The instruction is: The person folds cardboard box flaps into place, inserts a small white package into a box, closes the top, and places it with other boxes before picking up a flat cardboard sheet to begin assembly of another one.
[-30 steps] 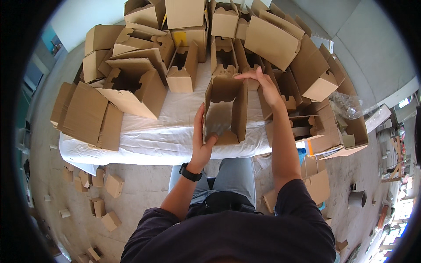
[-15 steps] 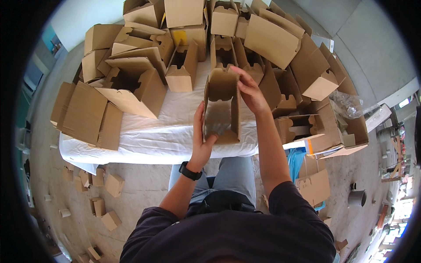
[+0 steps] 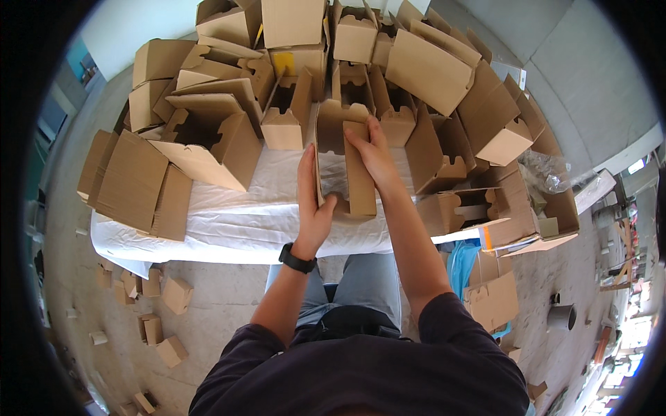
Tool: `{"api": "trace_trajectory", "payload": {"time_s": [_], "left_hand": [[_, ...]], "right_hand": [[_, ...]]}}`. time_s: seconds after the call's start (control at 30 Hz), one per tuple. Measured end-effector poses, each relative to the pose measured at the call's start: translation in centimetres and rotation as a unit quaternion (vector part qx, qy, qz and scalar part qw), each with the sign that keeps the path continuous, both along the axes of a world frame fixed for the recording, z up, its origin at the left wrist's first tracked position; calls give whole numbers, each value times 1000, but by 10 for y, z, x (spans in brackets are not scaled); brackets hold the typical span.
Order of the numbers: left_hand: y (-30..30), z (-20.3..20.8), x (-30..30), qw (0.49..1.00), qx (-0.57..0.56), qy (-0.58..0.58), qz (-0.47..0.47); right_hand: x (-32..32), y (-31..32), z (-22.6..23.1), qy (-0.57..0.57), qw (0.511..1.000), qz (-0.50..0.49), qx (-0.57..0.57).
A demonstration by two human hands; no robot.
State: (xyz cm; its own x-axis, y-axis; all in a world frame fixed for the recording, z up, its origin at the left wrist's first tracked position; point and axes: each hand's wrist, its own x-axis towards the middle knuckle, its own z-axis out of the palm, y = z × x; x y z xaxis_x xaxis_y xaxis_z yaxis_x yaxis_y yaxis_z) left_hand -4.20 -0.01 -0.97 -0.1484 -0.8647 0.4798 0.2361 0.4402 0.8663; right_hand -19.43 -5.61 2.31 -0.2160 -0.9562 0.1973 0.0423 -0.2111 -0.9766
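Between my two hands is a narrow brown cardboard box (image 3: 360,179), held over the front part of a white-covered table. White cloth shows between its side walls, so its bottom appears open. My left hand (image 3: 314,204) is closed on the left wall, thumb at the near end and fingers along the outside; a dark watch (image 3: 297,258) is on that wrist. My right hand (image 3: 374,154) grips the right wall near its far end, thumb on the upper face and fingertips by the far corner.
Open cardboard boxes crowd the table's back and sides, among them a large one (image 3: 208,142) at left and a wide one (image 3: 551,218) at right with clear plastic (image 3: 548,170). The white cloth (image 3: 236,222) covers the table. Small boxes (image 3: 177,296) lie on the floor at left.
The box has shifted slightly left and its right wall has turned to show its face. My right hand has moved left and down along that wall, its thumb now on the face.
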Motion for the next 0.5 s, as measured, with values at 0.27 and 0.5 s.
{"api": "trace_trajectory", "payload": {"time_s": [0.27,0.5], "left_hand": [[-16,-8,-7,991,121,60,-20],[-19,-6,-9,988,131,76,-25]], "right_hand": [[-20,-44,-30,265,958,-104,-20],[-7,-15,-7,107,990,-53,69]]}}
